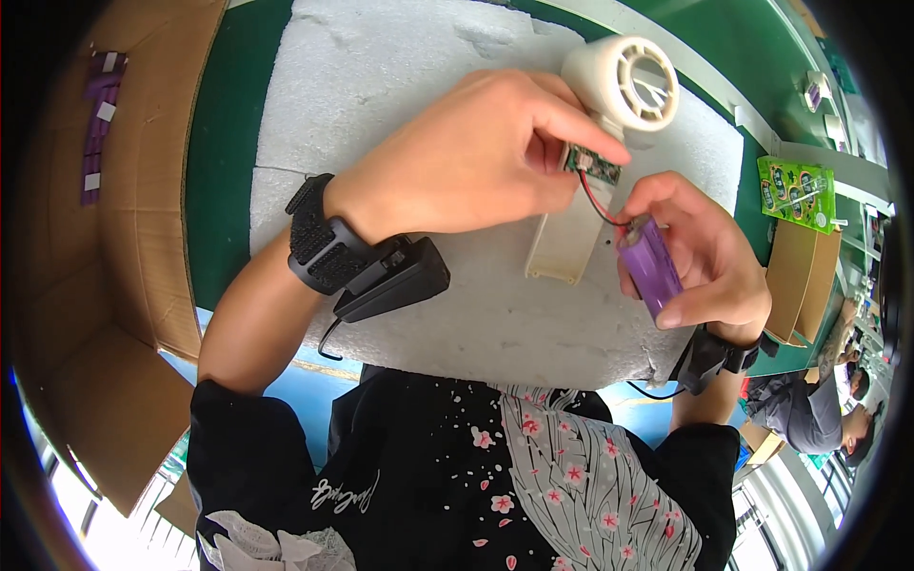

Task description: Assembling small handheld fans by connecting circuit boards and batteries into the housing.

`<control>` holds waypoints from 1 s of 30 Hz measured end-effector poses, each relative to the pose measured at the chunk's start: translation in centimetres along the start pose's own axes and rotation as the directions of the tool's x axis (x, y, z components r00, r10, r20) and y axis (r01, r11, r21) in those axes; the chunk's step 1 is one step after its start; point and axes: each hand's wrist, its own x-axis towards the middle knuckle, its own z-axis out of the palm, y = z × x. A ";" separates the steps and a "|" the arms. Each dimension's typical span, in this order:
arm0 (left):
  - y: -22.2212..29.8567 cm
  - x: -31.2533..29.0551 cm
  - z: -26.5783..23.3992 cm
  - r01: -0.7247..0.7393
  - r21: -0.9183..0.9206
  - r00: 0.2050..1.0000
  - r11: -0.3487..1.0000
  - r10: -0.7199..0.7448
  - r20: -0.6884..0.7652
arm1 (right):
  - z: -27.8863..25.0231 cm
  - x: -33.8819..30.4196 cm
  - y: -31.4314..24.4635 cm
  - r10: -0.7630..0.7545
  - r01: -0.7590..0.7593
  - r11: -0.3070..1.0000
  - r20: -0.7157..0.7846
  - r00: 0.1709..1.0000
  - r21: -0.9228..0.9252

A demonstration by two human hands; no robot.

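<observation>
A cream-white handheld fan (617, 84) lies over the foam, its round slotted head at the far end and its open handle (562, 249) pointing toward me. My left hand (466, 157) is closed on the fan just below the head, thumb and fingers around a small green circuit board (602, 170). Red and black wires (594, 202) run from that board to a purple cylindrical battery (649, 268). The battery is gripped in my right hand (716, 249), to the right of the handle, tilted and outside the fan. The left fingertips are partly hidden behind the hand.
A white foam slab (333, 124) covers the green table (221, 124) under my hands. At the left stands an open cardboard box (152, 190) with several purple pieces (103, 124). A green printed box (798, 190) and a small carton (798, 276) stand at right; another person (800, 411) sits beyond.
</observation>
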 end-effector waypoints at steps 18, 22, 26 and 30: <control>0.0 -0.1 -0.4 0.131 0.042 0.983 0.990 -0.124 -0.136 | 0.1 1.0 -0.1 -0.030 0.034 0.999 -0.164 0.986 0.024; -0.1 0.0 -0.3 0.056 0.063 0.991 0.996 -0.048 -0.124 | 0.3 1.0 -0.1 -0.024 0.040 0.997 -0.247 0.969 0.060; 0.0 0.0 -0.2 0.001 0.165 0.986 0.986 0.026 -0.162 | 0.2 1.2 -0.3 0.006 0.037 0.980 -0.217 0.976 0.196; 0.0 0.1 0.0 -0.044 0.252 0.977 0.967 0.094 -0.193 | 0.0 1.0 -0.1 -0.091 0.122 0.984 -0.220 0.971 0.130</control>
